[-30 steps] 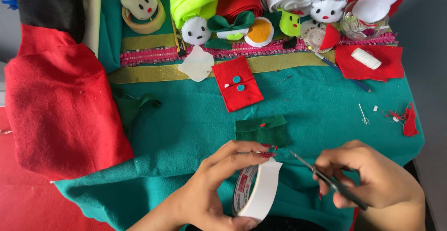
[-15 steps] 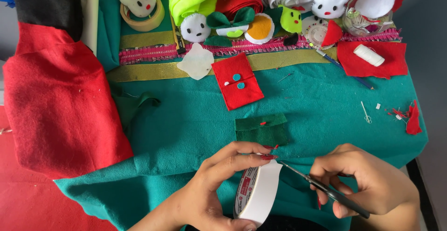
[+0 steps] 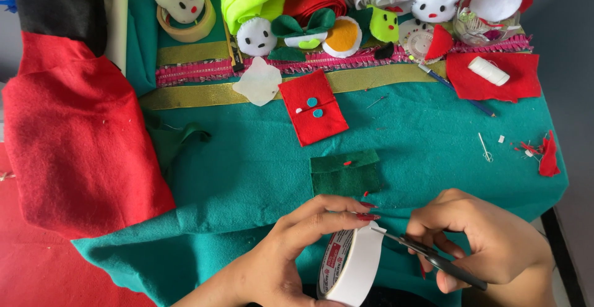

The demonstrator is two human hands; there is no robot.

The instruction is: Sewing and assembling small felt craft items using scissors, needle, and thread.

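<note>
Just below the dark green felt piece (image 3: 344, 174), the left hand (image 3: 291, 251) grips a white tape roll (image 3: 351, 263), fingers curled over its rim. Right of the roll, the right hand (image 3: 489, 239) is closed around black scissors (image 3: 427, 254), their tips touching the roll's top edge. Both hands sit over the teal cloth (image 3: 247, 158).

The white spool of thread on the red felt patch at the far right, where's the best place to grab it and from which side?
Pinch the white thread spool across its middle, coming down from above. It lies on its side on the red felt patch, a short cylinder angled slightly, so fingers probably fit best on its two long sides rather than its ends. The blue pen lies just to its left; approaching from above or the right avoids it.
</note>
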